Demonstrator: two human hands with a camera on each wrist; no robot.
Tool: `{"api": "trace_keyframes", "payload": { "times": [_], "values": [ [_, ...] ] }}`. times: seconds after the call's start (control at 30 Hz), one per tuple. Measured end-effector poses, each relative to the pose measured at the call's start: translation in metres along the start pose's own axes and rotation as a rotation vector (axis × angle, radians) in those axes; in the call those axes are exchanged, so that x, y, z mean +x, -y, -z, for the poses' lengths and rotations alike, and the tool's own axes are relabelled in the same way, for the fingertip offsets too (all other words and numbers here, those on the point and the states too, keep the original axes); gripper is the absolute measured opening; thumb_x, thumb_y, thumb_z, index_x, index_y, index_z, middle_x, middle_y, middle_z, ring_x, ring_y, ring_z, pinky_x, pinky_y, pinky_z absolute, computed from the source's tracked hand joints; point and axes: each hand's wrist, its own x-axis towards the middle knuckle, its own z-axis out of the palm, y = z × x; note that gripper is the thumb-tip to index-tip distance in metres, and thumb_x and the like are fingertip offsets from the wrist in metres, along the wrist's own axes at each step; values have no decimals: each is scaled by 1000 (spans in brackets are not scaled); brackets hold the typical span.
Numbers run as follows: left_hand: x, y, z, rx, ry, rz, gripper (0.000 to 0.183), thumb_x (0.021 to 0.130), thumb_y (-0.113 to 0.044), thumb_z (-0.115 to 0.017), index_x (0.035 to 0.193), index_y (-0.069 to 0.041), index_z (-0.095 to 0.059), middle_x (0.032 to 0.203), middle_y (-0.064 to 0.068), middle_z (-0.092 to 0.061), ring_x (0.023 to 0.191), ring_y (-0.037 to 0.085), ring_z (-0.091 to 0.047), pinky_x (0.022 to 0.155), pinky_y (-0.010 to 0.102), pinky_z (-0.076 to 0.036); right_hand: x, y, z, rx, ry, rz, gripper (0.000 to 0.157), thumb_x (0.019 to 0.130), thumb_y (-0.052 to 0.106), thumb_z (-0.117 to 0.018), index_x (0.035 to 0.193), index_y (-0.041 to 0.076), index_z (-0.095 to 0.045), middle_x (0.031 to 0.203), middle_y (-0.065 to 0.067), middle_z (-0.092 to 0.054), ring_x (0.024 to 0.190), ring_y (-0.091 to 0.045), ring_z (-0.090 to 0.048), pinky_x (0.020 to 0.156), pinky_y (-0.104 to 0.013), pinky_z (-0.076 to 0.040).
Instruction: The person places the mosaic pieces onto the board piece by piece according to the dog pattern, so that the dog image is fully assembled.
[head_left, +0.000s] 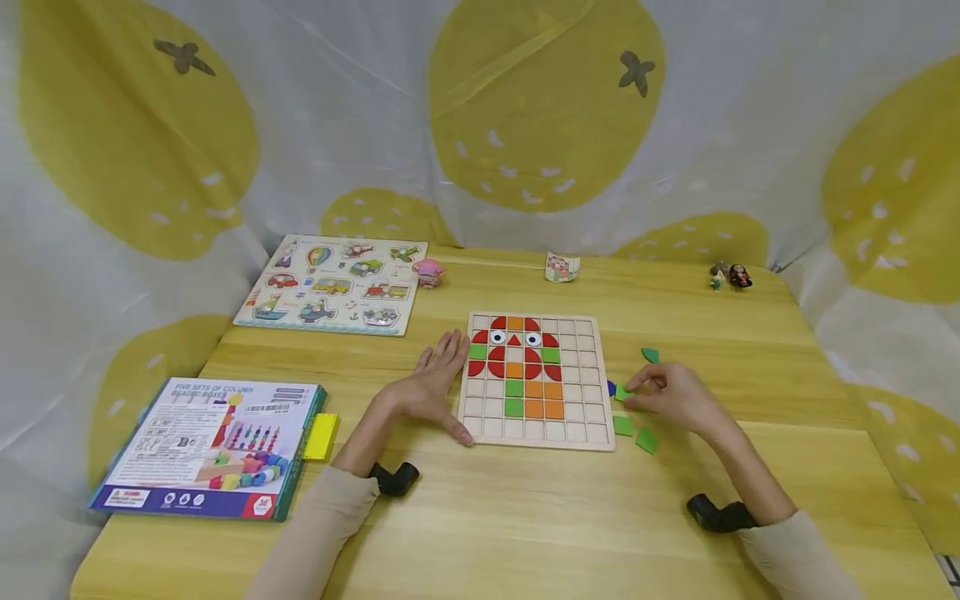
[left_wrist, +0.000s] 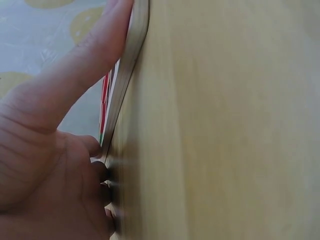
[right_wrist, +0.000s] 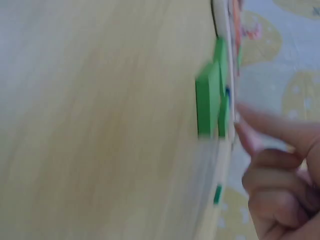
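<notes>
A square wooden grid board [head_left: 491, 427] lies mid-table, with red, orange, green and white tiles and two eye tiles forming a figure. My left hand [head_left: 431, 387] rests at its left side, fingers spread; in the left wrist view the thumb [left_wrist: 92, 60] lies along the board's edge [left_wrist: 125, 62]. Right of the board, my right hand [head_left: 671, 398] has thumb and index fingertips right at a green tile [head_left: 621, 392], the other fingers curled. Whether they pinch it I cannot tell. A blue piece [head_left: 611, 389] lies beside that tile. Two more green tiles [head_left: 623, 426] lie nearer me.
A dark green leaf-shaped piece [head_left: 650, 356] lies beyond my right hand. At left are a vehicle picture puzzle [head_left: 337, 287], a boxed bead set [head_left: 213, 450] and a yellow block [head_left: 321, 437]. A pink figurine [head_left: 429, 273], a small picture card [head_left: 562, 267] and small figures [head_left: 738, 277] stand along the back.
</notes>
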Motion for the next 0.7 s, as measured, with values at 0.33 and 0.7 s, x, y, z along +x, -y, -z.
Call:
{"api": "trace_keyframes", "payload": {
  "times": [0.33, 0.7],
  "values": [
    [0, -2, 1, -19, -4, 14, 151, 53, -59, -87, 153, -7, 14, 160, 16, 22, 149, 32, 21, 122, 53, 7, -21, -29, 6, 172, 262, 86, 38, 74, 21, -83, 104, 3, -68, 64, 0, -40, 55, -4, -36, 48, -19, -33],
    [4, 0, -1, -25, 11, 6, 152, 53, -60, -87, 153, -8, 15, 160, 15, 23, 149, 31, 22, 122, 53, 9, -26, -36, 11, 126, 286, 148, 32, 74, 17, -82, 101, 5, -70, 66, 1, -38, 58, -2, -37, 50, -21, -34]
  ]
}}
